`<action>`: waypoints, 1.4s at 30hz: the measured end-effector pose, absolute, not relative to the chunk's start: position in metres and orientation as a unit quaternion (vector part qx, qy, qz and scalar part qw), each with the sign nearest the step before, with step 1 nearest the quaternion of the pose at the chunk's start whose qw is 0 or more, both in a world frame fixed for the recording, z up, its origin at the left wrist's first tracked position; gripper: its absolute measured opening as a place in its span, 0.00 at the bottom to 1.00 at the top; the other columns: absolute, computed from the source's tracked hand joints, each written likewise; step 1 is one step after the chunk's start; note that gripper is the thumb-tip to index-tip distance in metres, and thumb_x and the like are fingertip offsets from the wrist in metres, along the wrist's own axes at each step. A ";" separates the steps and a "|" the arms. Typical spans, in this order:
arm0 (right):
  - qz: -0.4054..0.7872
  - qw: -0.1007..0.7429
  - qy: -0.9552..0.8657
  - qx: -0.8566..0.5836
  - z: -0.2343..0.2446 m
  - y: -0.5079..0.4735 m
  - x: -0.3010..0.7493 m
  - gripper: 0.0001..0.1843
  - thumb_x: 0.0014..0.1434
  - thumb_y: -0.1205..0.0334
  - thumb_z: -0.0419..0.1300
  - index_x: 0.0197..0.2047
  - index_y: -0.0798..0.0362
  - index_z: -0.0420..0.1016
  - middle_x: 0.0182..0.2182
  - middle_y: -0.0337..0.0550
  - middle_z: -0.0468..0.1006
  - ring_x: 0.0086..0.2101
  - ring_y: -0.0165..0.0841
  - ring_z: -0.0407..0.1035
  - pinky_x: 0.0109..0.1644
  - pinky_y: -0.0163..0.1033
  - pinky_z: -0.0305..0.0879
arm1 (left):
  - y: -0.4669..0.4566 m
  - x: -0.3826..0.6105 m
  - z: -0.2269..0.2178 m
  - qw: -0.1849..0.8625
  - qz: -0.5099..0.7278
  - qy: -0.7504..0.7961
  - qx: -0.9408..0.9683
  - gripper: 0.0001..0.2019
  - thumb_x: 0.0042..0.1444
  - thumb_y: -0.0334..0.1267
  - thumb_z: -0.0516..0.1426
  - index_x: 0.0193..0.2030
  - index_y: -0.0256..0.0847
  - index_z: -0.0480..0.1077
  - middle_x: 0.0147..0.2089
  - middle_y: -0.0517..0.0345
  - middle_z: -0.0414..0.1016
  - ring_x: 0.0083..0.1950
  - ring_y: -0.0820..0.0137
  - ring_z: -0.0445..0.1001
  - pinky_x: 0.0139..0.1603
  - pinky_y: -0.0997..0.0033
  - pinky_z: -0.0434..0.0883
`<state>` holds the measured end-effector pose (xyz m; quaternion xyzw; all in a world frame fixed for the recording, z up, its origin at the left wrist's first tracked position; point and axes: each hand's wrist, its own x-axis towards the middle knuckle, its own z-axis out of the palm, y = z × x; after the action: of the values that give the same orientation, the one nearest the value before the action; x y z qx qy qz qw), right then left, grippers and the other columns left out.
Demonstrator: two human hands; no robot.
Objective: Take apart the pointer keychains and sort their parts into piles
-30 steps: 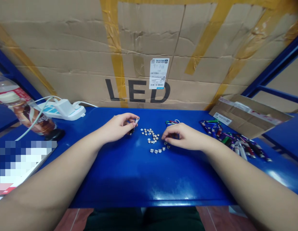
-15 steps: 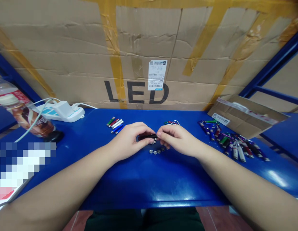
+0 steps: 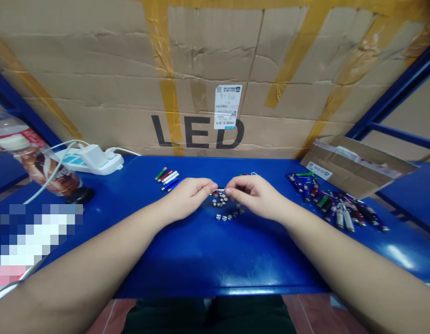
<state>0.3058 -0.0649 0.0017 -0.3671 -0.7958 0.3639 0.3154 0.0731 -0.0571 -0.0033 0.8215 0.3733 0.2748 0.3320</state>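
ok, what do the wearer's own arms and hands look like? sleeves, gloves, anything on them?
Left hand and right hand are bare: no gloves, no rings visible. Left forearm and right forearm show no sleeve, watch, cable or marking. Only clothing in view: dark green legwear.

The table (image 3: pixel 215 260) looks glossy, the cardboard (image 3: pixel 114 93) matt, the discs (image 3: pixel 225 198) metallic.

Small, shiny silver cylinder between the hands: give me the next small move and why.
Perhaps a gentle twist by the right hand while the left hand steadies the small, shiny silver cylinder: they pinch it from opposite ends, so one could turn against the other.
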 end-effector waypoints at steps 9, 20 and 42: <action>0.024 0.229 -0.943 -0.241 -0.003 -0.056 0.311 0.17 0.75 0.58 0.50 0.40 0.53 0.77 0.34 0.49 0.79 0.36 0.38 0.70 0.43 0.43 0.66 | -0.056 0.067 -0.001 0.668 0.232 0.411 0.575 0.18 0.64 0.57 0.59 0.43 0.45 0.63 0.21 0.73 0.54 0.17 0.79 0.51 0.19 0.79 0.51; 0.098 0.294 -0.904 -0.294 -0.010 -0.052 0.312 0.10 0.72 0.62 0.57 0.38 0.53 0.76 0.33 0.43 0.80 0.33 0.33 0.72 0.40 0.38 0.64 | -0.049 0.062 -0.002 0.483 0.281 0.435 0.706 0.18 0.60 0.55 0.62 0.37 0.39 0.72 0.24 0.64 0.71 0.21 0.75 0.69 0.24 0.75 0.66; 0.063 0.249 -0.923 -0.287 -0.008 -0.055 0.310 0.11 0.72 0.62 0.55 0.38 0.54 0.75 0.34 0.46 0.81 0.35 0.37 0.70 0.43 0.41 0.63 | -0.051 0.069 -0.002 0.475 0.270 0.466 0.696 0.24 0.67 0.56 0.56 0.26 0.39 0.68 0.16 0.61 0.70 0.17 0.75 0.68 0.24 0.76 0.67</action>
<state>0.3102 -0.0553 -0.0076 -0.2869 -0.9230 0.0633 0.2486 0.0695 -0.0515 -0.0024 0.6957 0.4659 0.2703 0.4753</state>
